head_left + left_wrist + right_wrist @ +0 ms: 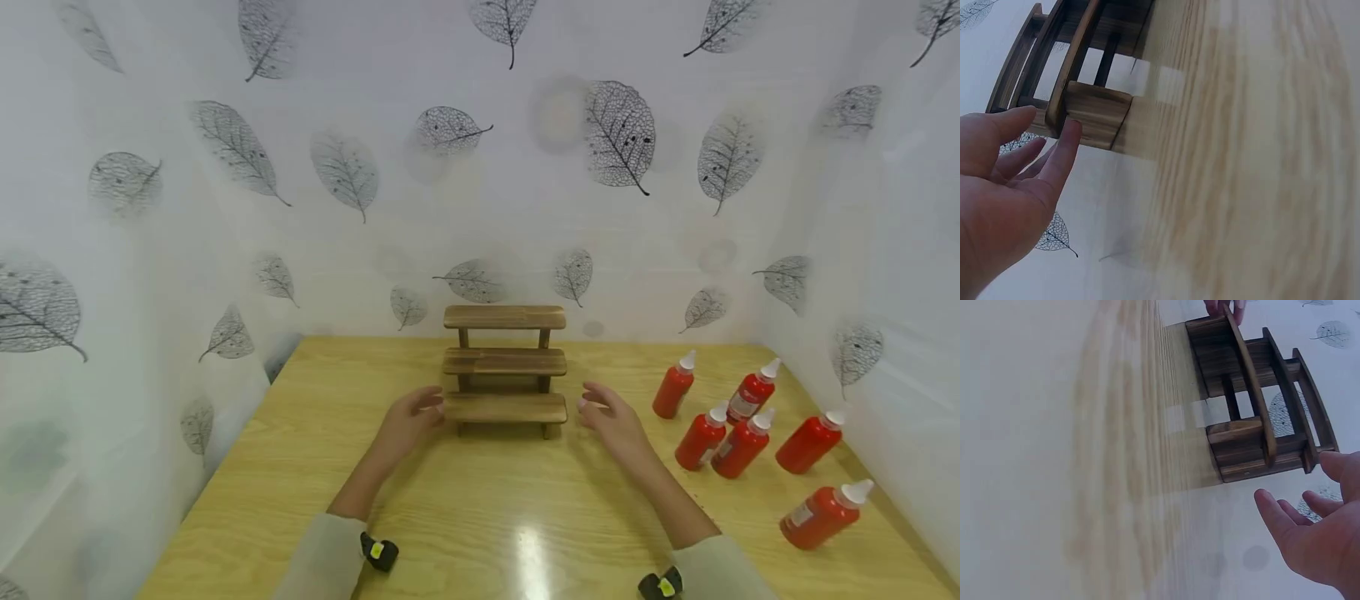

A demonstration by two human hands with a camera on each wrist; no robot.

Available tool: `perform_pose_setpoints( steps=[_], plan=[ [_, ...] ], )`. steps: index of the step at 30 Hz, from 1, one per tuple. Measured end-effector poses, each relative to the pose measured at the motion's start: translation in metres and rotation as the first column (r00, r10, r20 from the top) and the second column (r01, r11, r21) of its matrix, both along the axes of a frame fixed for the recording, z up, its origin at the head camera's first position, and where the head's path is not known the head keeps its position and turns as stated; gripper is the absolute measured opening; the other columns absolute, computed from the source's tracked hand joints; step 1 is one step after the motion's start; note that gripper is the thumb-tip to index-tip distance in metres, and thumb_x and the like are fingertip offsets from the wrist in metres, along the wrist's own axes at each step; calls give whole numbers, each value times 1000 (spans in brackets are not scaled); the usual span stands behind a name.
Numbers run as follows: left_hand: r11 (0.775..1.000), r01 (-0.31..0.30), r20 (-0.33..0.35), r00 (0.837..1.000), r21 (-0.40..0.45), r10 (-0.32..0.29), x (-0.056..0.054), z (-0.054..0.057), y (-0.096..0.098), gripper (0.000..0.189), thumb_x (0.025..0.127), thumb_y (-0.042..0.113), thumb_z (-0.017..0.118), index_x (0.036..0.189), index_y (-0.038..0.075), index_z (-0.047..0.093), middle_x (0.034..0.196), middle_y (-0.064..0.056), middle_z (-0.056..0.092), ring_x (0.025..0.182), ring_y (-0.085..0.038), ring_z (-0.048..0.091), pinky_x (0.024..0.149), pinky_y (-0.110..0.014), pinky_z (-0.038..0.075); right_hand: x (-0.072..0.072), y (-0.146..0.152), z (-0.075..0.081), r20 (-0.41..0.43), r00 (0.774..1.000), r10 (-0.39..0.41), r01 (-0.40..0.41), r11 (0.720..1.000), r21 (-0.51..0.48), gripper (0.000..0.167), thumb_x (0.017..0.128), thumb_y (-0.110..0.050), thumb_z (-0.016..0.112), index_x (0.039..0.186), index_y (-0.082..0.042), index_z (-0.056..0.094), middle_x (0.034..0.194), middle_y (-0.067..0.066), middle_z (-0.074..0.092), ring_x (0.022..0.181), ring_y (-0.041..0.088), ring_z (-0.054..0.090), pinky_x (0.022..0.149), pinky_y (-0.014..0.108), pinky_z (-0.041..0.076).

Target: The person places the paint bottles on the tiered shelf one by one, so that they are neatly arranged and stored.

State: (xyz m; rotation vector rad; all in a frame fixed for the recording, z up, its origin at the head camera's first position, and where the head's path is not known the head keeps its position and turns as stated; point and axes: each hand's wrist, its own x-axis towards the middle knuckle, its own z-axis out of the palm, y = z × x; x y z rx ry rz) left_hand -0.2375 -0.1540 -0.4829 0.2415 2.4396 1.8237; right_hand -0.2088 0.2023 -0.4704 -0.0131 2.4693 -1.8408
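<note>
A three-tier wooden step rack point(506, 362) stands near the back of the table, its lowest shelf towards me. My left hand point(408, 427) is at the left end of that shelf, fingers loosely extended; the fingertips point(1071, 128) reach the shelf's end, but whether they touch it I cannot tell. Across from it, my right hand point(617, 425) is beside the rack's right end with fingers spread and slightly bent. In the right wrist view a gap shows between that hand point(1322, 540) and the rack point(1235, 428); nothing is in its grasp.
Several red squeeze bottles with white nozzle caps are on the right of the table point(300, 467), the closest to my right hand being the back left bottle point(672, 390). One bottle point(821, 517) leans near the right edge. A leaf-printed white curtain point(525, 208) surrounds the table.
</note>
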Motion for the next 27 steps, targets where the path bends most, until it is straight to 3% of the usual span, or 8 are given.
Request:
perform_pose_setpoints(
  steps=[10,12,15,17,21,25,27],
  plan=[
    [993,0,54,999,118,-6,0,-4,5,47,102,13,58,145,-4,48,140,-27,55,110,-30,69,98,-36,59,47,31,14,-56,993,-109,117,979,170,62,103,-50,52,153,-15,40,153,14,46,134,34,53,107,52,51],
    [991,-8,55,998,133,1,-1,-4,7,46,102,11,58,144,-5,48,140,-29,54,108,-30,69,96,-35,60,58,37,19,-101,985,-143,161,966,200,61,103,-49,51,152,-14,41,152,13,48,134,32,52,104,37,54],
    [989,-33,65,998,143,24,-2,-5,7,45,101,9,59,143,-5,50,140,-29,55,106,-28,69,94,-33,60,71,44,27,-167,965,-202,236,947,220,58,104,-46,52,150,-12,44,149,12,51,129,23,54,94,11,50],
    [987,-49,74,996,150,38,-3,-6,7,44,100,8,60,142,-5,52,140,-28,55,105,-28,70,93,-33,61,79,47,31,-205,945,-255,299,927,225,56,103,-44,54,148,-12,47,146,11,53,121,10,56,85,0,44],
    [986,-51,76,996,156,39,-3,-5,8,44,100,6,60,141,-6,52,141,-29,54,104,-28,70,94,-34,60,88,56,36,-270,882,-386,448,863,234,51,103,-42,56,144,-11,53,136,10,59,105,-11,50,80,-3,42],
    [987,-40,71,997,153,29,-4,-5,8,45,100,7,59,142,-7,50,142,-30,53,106,-30,69,96,-34,60,89,64,37,-307,795,-523,591,780,204,47,101,-39,60,139,-11,57,132,8,61,104,-9,50,82,-4,41],
    [987,-41,73,997,153,30,-4,-5,9,45,100,8,60,142,-7,51,143,-29,53,107,-30,69,97,-34,59,88,68,38,-305,763,-570,634,750,186,47,100,-39,61,139,-12,58,132,7,60,101,-8,52,79,-3,44]
  ],
)
